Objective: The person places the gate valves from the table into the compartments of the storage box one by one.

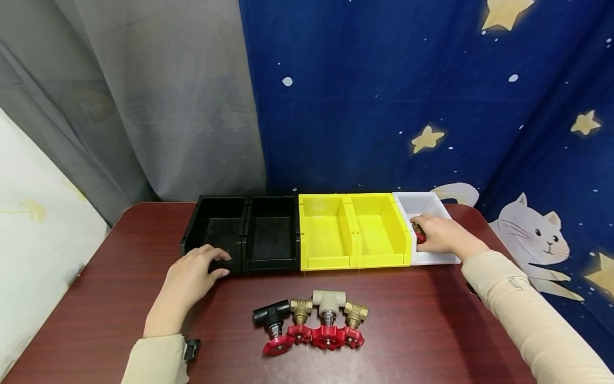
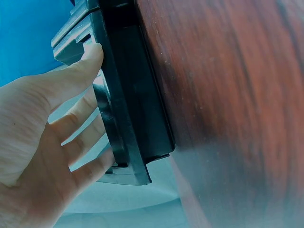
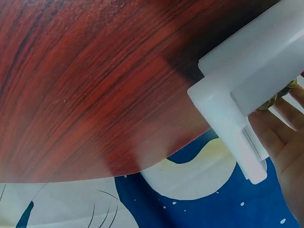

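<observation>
My right hand [image 1: 437,233] reaches into the white bin [image 1: 435,259] at the right end of the row. It holds a brass valve with a red handwheel [image 1: 419,233], mostly hidden by the hand and bin wall. In the right wrist view, brass [image 3: 268,102] peeks out beside the fingers. My left hand [image 1: 191,274] rests at the front lip of the leftmost black bin [image 1: 211,200], fingers loosely bent. The left wrist view has its thumb [image 2: 93,54] at the rim and its other fingers reaching past the lip.
Beside that bin stand another black bin [image 1: 271,263] and two yellow bins [image 1: 328,263] [image 1: 385,260]. On the table [image 1: 403,330] in front lie several valves with red handwheels: one black [image 1: 271,313], one grey [image 1: 329,300], two brass [image 1: 301,308] [image 1: 356,313]. Curtains [image 1: 345,106] hang behind.
</observation>
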A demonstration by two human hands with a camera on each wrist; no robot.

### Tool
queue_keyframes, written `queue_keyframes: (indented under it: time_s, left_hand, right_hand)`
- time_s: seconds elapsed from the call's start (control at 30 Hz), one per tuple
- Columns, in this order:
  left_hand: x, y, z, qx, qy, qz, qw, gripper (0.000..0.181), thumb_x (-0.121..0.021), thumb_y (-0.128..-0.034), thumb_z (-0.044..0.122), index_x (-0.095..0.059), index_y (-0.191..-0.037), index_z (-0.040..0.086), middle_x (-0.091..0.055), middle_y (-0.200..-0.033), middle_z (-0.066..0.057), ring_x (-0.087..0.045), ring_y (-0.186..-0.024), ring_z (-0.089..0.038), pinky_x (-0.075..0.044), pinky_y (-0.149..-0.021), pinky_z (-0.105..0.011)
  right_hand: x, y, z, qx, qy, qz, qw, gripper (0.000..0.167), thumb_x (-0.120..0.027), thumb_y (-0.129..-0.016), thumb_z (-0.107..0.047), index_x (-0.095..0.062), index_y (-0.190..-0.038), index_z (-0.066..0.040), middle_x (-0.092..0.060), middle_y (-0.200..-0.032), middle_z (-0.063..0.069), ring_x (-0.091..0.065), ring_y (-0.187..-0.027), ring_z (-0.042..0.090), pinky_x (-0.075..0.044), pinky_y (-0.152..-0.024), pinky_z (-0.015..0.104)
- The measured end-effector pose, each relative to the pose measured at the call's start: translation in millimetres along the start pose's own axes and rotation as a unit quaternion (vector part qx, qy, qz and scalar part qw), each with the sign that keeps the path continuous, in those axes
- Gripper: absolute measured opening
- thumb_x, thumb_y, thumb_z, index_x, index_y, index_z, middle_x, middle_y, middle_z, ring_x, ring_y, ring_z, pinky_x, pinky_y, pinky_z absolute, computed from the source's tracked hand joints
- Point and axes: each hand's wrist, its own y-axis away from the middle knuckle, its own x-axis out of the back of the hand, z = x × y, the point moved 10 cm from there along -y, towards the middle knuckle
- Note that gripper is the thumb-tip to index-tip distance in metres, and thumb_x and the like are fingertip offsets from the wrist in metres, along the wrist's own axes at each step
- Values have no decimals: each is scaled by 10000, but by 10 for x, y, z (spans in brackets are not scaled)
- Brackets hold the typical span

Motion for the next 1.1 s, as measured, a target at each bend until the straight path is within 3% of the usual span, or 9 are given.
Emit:
queue_keyframes:
  time_s: [0.23, 0.7, 0.87, 1.1]
  left_hand:
    - [-6, 5, -13, 20, -2, -26, 10000, 222, -807, -841, 189, -724, -1048, 184, -654, -1019, -20, -609, -969, -308, -508, -782, -540]
    - [0, 17, 16, -49, 22, 26, 10000, 221, -811, -835, 179, -729, -1040, 187, -656, -1013, -8, -616, -976, -308, -510, -793, -542]
    - [8, 11, 28, -71, 42, 30, 10000, 226, -810, -836, 179, -729, -1046, 184, -657, -1023, -15, -614, -981, -313, -509, -796, -549]
    - [33, -1, 25, -44, 13, 59, 10000, 185, -788, -859, 176, -729, -1033, 185, -655, -1010, -17, -614, -973, -314, -510, -787, -546]
  right_hand:
    - [-57, -47, -11, -17, 24, -98, 9999, 737, -790, -761, -349, -553, -1330, 54, -622, -1227, 207, -618, -1033, 332, -474, -935, 573]
    - [-123, -5, -10, -289, -451, -260, 9982, 724, -782, -780, -250, -508, -1354, 95, -593, -1255, 258, -590, -1061, 360, -458, -959, 584]
    - [-80, 33, -45, -306, -548, -321, 9975, 692, -757, -807, -214, -491, -1365, 97, -571, -1279, 280, -581, -1089, 372, -446, -971, 596]
    - [65, 131, -97, -265, -469, -100, 9985, 589, -730, -872, -261, -547, -1349, 32, -586, -1284, 255, -588, -1110, 378, -443, -970, 615]
